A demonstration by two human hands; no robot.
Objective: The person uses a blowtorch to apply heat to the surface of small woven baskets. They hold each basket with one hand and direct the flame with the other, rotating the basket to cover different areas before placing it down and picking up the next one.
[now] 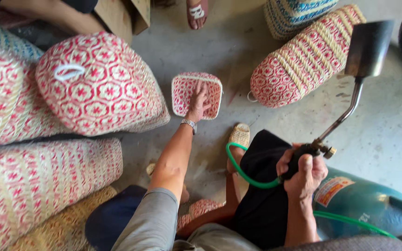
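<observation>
Grey short sleeve above a metal wristwatch (189, 123) on the left arm, woven sandal (240, 135) just right of the watch.

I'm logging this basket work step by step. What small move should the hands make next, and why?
Probably close the left hand on the small woven basket and lift it toward the torch. That hand lies flat on it on the floor, while the right hand holds the torch off to the side.

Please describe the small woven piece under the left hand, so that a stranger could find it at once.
On the grey concrete floor, between the stacks of red-and-white woven baskets, lies one small flat woven lid. The left hand presses on it. Unlike its bulky neighbours, it is flat, square with rounded corners, and alone.
</observation>
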